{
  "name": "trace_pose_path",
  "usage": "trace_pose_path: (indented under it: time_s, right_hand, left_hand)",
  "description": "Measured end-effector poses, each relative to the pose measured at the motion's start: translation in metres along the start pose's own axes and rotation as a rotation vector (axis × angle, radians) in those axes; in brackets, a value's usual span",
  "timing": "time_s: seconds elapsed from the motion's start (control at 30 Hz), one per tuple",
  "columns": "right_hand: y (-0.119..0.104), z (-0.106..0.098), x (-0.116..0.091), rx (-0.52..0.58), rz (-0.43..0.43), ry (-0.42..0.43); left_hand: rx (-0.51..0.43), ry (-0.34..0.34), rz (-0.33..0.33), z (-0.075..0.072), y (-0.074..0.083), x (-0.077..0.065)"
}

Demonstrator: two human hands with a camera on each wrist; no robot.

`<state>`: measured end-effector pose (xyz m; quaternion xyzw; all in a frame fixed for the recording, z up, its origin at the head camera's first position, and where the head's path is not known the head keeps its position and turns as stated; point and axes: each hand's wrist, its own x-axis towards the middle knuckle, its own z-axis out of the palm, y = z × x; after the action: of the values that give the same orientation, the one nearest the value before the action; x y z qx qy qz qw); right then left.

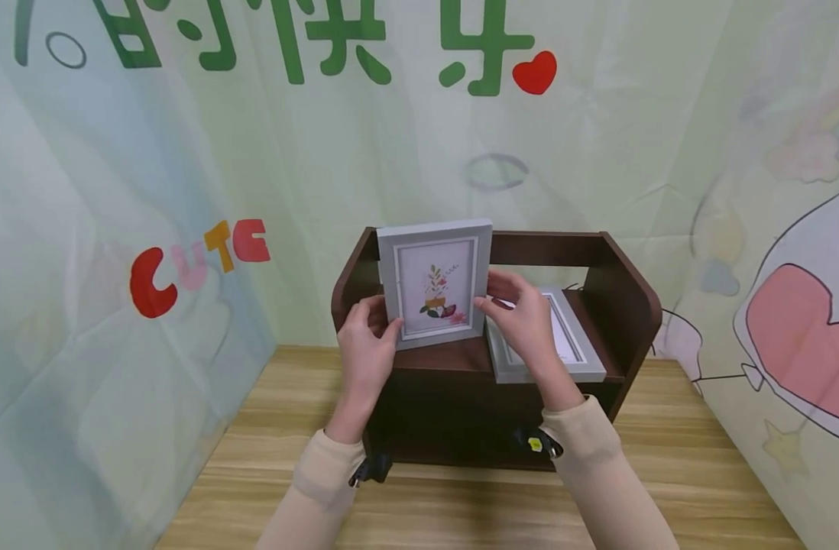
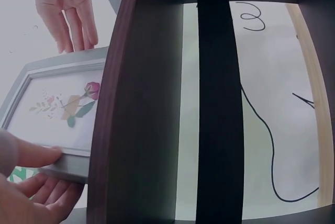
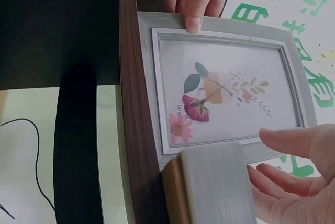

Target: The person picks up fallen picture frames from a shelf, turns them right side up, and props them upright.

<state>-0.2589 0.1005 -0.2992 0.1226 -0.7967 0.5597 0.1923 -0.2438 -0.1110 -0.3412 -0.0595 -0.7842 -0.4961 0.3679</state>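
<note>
A grey picture frame (image 1: 433, 283) with a flower print stands on the left part of the upper board of a dark brown desk shelf (image 1: 629, 294), leaning slightly back. My left hand (image 1: 366, 344) holds its left edge, the thumb on the front border and the fingers (image 2: 49, 192) behind. At the opposite edge is my right hand (image 1: 526, 317); its thumb tip lies right at the border, while the fingers (image 3: 280, 182) extend loosely past the edge. Under my right wrist, a second grey frame (image 1: 553, 374) lies flat, face up, its front end jutting over the shelf's front edge.
The shelf stands on a wood-grain table (image 1: 454, 504), with high sides and a back rail. Behind it hangs a printed cloth backdrop (image 1: 309, 160) with green characters. More cloth walls (image 1: 798, 252) close in both sides.
</note>
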Motion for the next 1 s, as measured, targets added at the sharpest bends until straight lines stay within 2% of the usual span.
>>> trace_pose_path:
  time_s: [0.23,0.67,1.0]
  right_hand:
    - [-0.003,-0.005,-0.003,-0.013,-0.017,0.025]
    - [-0.010,-0.012,-0.001,-0.035,-0.043,0.028]
    - [-0.022,-0.011,0.002,-0.059,-0.115,0.037]
  left_hand:
    - [-0.001,0.028,0.031,0.005,-0.004,-0.008]
    - [-0.063,0.098,0.095,0.014,-0.003,-0.018]
    - [-0.070,0.118,0.130,0.018,-0.002,-0.023]
